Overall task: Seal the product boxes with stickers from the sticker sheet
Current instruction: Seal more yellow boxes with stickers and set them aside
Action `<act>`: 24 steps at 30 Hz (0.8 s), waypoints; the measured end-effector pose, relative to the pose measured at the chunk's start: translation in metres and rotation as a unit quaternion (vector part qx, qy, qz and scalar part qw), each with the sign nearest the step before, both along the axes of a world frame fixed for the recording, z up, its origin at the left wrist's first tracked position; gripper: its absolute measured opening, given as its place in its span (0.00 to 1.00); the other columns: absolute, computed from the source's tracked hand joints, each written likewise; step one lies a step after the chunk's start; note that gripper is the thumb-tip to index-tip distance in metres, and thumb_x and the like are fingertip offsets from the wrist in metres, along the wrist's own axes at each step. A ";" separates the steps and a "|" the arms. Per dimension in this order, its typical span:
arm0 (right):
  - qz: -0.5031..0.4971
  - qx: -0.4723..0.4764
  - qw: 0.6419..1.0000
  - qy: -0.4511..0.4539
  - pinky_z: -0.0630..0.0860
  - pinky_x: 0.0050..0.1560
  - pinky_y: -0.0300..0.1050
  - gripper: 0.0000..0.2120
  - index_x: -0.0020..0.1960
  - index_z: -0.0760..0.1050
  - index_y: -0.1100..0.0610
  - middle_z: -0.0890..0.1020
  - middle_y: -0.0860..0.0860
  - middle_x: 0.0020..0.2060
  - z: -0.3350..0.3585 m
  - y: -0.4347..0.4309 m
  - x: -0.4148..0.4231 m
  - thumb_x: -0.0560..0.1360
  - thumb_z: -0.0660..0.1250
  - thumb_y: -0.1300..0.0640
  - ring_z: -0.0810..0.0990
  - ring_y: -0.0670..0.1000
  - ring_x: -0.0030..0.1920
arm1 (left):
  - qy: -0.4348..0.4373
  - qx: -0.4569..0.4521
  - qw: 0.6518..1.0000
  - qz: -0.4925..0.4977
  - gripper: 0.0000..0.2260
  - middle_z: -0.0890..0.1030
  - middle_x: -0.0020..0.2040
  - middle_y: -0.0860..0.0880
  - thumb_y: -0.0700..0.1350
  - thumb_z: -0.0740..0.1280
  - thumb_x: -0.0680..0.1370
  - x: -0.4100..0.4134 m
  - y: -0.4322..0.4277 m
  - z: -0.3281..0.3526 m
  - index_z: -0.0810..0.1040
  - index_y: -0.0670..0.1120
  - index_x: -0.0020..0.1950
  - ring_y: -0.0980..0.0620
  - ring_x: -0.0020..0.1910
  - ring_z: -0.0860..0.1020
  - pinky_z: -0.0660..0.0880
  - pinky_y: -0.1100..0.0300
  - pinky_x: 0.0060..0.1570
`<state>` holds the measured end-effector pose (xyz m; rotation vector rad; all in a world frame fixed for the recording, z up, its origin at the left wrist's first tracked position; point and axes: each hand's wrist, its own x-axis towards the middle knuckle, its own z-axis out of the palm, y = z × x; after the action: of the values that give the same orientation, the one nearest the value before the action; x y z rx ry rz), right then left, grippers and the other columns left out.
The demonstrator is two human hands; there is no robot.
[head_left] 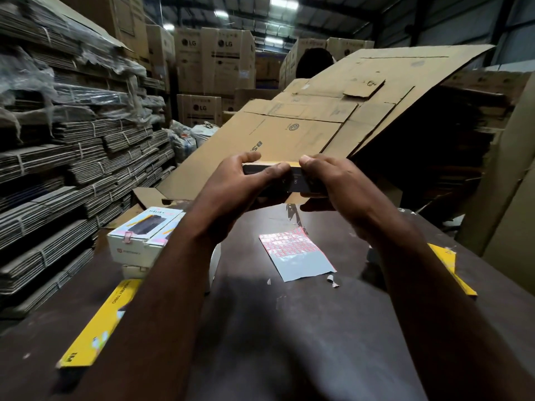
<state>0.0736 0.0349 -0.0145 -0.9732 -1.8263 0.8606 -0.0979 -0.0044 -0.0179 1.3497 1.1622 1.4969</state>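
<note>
Both hands hold one dark product box (292, 176) with a yellow top edge, raised above the dark table (289, 328). My left hand (243, 183) grips its left end, thumb laid across the near face. My right hand (330, 183) grips the right end, fingers curled over the top edge. On the table below lies the sticker sheet (295, 253), with red-and-white stickers on its far half and bare backing on its near half. A small peeled scrap (331, 280) lies beside the sheet's near corner.
White product boxes (142, 238) are stacked at the table's left. A yellow box (98, 322) lies near left and another (451, 267) lies at right under my forearm. A large flattened carton (318, 111) leans behind the table. Bundled cardboard fills the left shelves.
</note>
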 end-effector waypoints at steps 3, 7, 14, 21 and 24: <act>-0.007 -0.006 1.000 0.019 0.82 0.46 0.48 0.13 0.50 0.77 0.52 0.80 0.55 0.48 -0.001 0.001 0.000 0.82 0.59 0.46 0.80 0.54 0.51 | -0.004 -0.015 0.999 -0.032 0.35 0.75 0.63 0.38 0.44 0.76 0.70 -0.003 0.001 0.000 0.66 0.42 0.74 0.42 0.54 0.83 0.83 0.54 0.49; -0.015 -0.012 0.999 0.039 0.81 0.48 0.48 0.15 0.62 0.76 0.52 0.81 0.54 0.55 -0.006 0.006 -0.004 0.81 0.61 0.46 0.80 0.52 0.55 | -0.002 -0.001 0.998 -0.067 0.29 0.75 0.63 0.37 0.31 0.70 0.74 -0.008 0.000 0.000 0.67 0.42 0.74 0.39 0.56 0.82 0.83 0.52 0.50; 0.015 -0.008 0.990 0.143 0.79 0.55 0.53 0.29 0.70 0.66 0.51 0.75 0.54 0.66 -0.011 0.007 -0.012 0.71 0.70 0.53 0.79 0.57 0.62 | -0.062 0.001 0.997 -0.043 0.34 0.80 0.63 0.45 0.46 0.74 0.74 0.001 0.007 -0.001 0.62 0.50 0.76 0.48 0.52 0.84 0.81 0.48 0.54; 0.057 -0.011 0.984 0.169 0.80 0.57 0.54 0.32 0.70 0.61 0.52 0.76 0.50 0.61 -0.010 0.007 -0.013 0.70 0.67 0.64 0.79 0.57 0.61 | -0.059 0.015 0.997 -0.049 0.38 0.77 0.65 0.44 0.35 0.74 0.73 0.001 0.014 -0.006 0.58 0.50 0.77 0.44 0.59 0.81 0.81 0.48 0.55; 0.041 -0.015 0.982 0.183 0.79 0.57 0.53 0.28 0.70 0.63 0.52 0.78 0.49 0.59 -0.010 0.007 -0.015 0.73 0.67 0.58 0.80 0.57 0.60 | -0.086 0.008 0.994 -0.064 0.32 0.77 0.65 0.41 0.34 0.68 0.77 0.001 0.017 -0.005 0.60 0.49 0.77 0.41 0.57 0.82 0.82 0.50 0.49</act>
<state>0.0583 0.0421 -0.0246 -0.7051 -1.5494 1.0448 -0.0964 0.0124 -0.0229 1.2539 0.9402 1.5011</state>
